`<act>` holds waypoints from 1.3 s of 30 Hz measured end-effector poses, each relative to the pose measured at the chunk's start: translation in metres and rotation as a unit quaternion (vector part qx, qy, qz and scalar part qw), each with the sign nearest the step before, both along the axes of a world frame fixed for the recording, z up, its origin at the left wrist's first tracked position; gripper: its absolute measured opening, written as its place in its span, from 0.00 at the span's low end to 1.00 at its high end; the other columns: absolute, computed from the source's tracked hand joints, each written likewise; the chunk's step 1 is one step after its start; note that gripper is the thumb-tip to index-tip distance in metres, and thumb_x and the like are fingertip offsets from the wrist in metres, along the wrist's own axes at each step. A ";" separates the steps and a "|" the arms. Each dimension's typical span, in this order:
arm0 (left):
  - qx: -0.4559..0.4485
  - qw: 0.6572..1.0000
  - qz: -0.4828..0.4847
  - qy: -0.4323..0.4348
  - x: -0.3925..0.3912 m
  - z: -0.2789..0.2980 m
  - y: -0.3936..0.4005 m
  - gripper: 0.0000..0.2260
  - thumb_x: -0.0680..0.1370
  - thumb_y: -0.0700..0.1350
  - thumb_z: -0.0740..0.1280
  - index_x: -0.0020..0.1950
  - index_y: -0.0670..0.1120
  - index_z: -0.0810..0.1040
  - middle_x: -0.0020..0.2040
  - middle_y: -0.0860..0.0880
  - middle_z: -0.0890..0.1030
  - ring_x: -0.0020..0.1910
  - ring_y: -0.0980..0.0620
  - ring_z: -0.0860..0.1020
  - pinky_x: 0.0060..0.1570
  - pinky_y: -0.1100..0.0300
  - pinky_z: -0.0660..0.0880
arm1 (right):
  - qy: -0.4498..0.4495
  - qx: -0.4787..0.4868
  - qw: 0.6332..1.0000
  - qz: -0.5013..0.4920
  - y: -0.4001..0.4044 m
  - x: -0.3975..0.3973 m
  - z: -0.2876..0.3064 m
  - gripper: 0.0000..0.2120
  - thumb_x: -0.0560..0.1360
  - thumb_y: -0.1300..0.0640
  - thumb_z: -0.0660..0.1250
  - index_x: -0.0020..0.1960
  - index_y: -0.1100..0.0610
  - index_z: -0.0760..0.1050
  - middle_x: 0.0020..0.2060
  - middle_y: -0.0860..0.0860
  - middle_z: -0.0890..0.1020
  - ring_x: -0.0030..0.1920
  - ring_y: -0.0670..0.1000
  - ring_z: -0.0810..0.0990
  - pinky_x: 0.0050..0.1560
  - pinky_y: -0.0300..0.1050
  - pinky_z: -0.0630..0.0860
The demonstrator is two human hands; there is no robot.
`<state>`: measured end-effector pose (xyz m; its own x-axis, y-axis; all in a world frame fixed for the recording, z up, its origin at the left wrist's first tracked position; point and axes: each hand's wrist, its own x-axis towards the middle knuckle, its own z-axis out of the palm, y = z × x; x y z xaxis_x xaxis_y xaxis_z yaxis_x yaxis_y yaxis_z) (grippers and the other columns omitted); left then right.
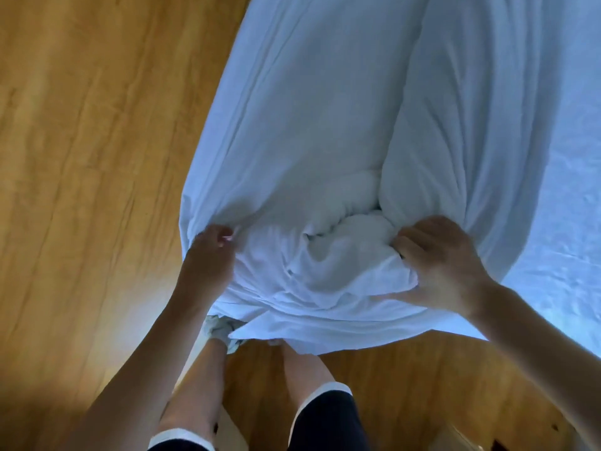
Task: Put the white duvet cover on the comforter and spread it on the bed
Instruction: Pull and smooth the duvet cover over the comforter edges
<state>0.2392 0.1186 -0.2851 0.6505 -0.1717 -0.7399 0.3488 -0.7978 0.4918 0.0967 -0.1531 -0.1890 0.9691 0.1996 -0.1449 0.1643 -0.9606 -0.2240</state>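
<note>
At the foot of the bed [559,196], a person stands on a wooden floor [97,157] and looks down on a long bundle of white bedding that runs away from them up the mattress. The white duvet cover [309,109] wraps the bundle in long lengthwise folds, its left edge hanging over the side of the bed toward the floor. Near the person the cover gapes, and the puffy, bunched end of the comforter [351,219] shows in that gap, between the two hands. The left hand [211,252] grips the cover at its near left corner, fingers curled into the fabric, which pulls into tight creases radiating from the grip. The right hand [445,265] clutches a thick wad of cloth on the right side of the gap, fingers buried in it and thumb stretched along the lower edge; whether it holds only the cover or the comforter through it I cannot tell. The near end of the cover sags off the foot of the bed and drapes in front of the person's bare legs [208,385], which wear dark shorts with white hems. To the right of the bundle lies the flat, lightly wrinkled bed sheet. A small crumpled bit of pale cloth [224,333] shows just under the hanging edge by the left leg.
</note>
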 end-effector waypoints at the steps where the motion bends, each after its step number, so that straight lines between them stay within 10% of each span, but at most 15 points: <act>1: 0.003 1.000 0.006 -0.011 0.004 0.006 -0.005 0.10 0.78 0.47 0.60 0.56 0.48 0.77 0.53 0.46 0.81 0.53 0.44 0.79 0.53 0.52 0.73 | 0.058 0.026 0.998 0.015 0.001 0.011 0.009 0.29 0.72 0.30 0.59 0.37 0.56 0.74 0.28 0.49 0.74 0.29 0.54 0.73 0.36 0.42 0.64; 4: -0.080 0.984 -0.070 -0.145 0.005 0.031 -0.028 0.19 0.76 0.59 0.57 0.55 0.48 0.78 0.51 0.50 0.81 0.53 0.48 0.79 0.56 0.52 0.73 | 0.177 0.042 0.981 -0.064 -0.002 0.060 0.029 0.30 0.72 0.29 0.41 0.41 0.49 0.71 0.31 0.46 0.76 0.38 0.53 0.79 0.36 0.44 0.62; 8: -0.130 0.965 -0.219 -0.060 0.013 0.051 -0.071 0.29 0.73 0.67 0.61 0.68 0.53 0.72 0.64 0.54 0.76 0.64 0.52 0.73 0.62 0.56 0.68 | 0.221 -0.045 0.974 -0.005 0.004 0.093 -0.003 0.25 0.74 0.33 0.42 0.46 0.48 0.70 0.42 0.46 0.76 0.49 0.51 0.75 0.43 0.45 0.62; 11: -0.075 0.922 -0.359 -0.126 0.024 0.048 -0.084 0.24 0.74 0.64 0.67 0.62 0.50 0.74 0.53 0.50 0.80 0.54 0.47 0.76 0.46 0.57 0.67 | 0.333 -0.041 0.942 -0.024 0.009 0.091 -0.017 0.26 0.76 0.31 0.44 0.45 0.49 0.69 0.44 0.46 0.76 0.45 0.49 0.75 0.44 0.46 0.65; 14: -0.108 0.930 -0.329 -0.122 0.027 0.037 -0.084 0.16 0.77 0.57 0.66 0.48 0.43 0.75 0.37 0.45 0.78 0.41 0.44 0.76 0.37 0.54 0.65 | 0.404 -0.026 0.913 -0.057 0.011 0.088 -0.028 0.39 0.73 0.27 0.42 0.69 0.52 0.68 0.68 0.51 0.73 0.65 0.53 0.72 0.60 0.49 0.68; 18: -0.128 0.969 -0.208 -0.047 0.024 0.018 -0.078 0.17 0.81 0.50 0.62 0.33 0.47 0.69 0.28 0.50 0.73 0.32 0.49 0.74 0.34 0.56 0.66 | 0.318 -0.006 0.946 -0.055 0.028 0.074 -0.035 0.42 0.70 0.25 0.42 0.65 0.53 0.72 0.62 0.53 0.77 0.63 0.55 0.74 0.58 0.49 0.69; 22: -0.047 0.980 -0.186 -0.059 0.016 -0.003 -0.078 0.18 0.82 0.54 0.57 0.36 0.47 0.70 0.33 0.49 0.74 0.44 0.45 0.76 0.42 0.56 0.64 | 0.274 -0.042 0.959 -0.059 0.039 0.062 -0.037 0.30 0.78 0.32 0.46 0.55 0.51 0.78 0.50 0.54 0.82 0.52 0.57 0.80 0.46 0.47 0.69; 29: -0.158 0.986 0.045 -0.028 -0.016 -0.014 -0.046 0.12 0.73 0.57 0.57 0.41 0.50 0.74 0.44 0.45 0.78 0.44 0.53 0.72 0.47 0.56 0.68 | -0.209 0.011 0.959 -0.192 0.005 0.019 0.020 0.27 0.79 0.49 0.64 0.25 0.58 0.67 0.18 0.54 0.67 0.19 0.55 0.68 0.27 0.43 0.64; 33: -0.084 0.988 -0.004 -0.126 -0.018 -0.020 -0.042 0.10 0.80 0.45 0.63 0.48 0.39 0.76 0.41 0.43 0.80 0.40 0.46 0.75 0.39 0.56 0.68 | -0.157 0.212 0.874 -0.408 -0.011 -0.026 0.057 0.22 0.72 0.49 0.74 0.27 0.60 0.71 0.24 0.53 0.73 0.26 0.53 0.72 0.30 0.51 0.72; 39: -0.075 0.978 0.016 -0.192 -0.008 -0.018 -0.048 0.08 0.77 0.40 0.66 0.56 0.44 0.76 0.37 0.58 0.77 0.39 0.56 0.75 0.40 0.64 0.66 | -0.119 0.043 0.947 -0.294 0.002 -0.050 0.008 0.28 0.82 0.50 0.57 0.25 0.59 0.66 0.20 0.49 0.65 0.22 0.50 0.64 0.33 0.39 0.58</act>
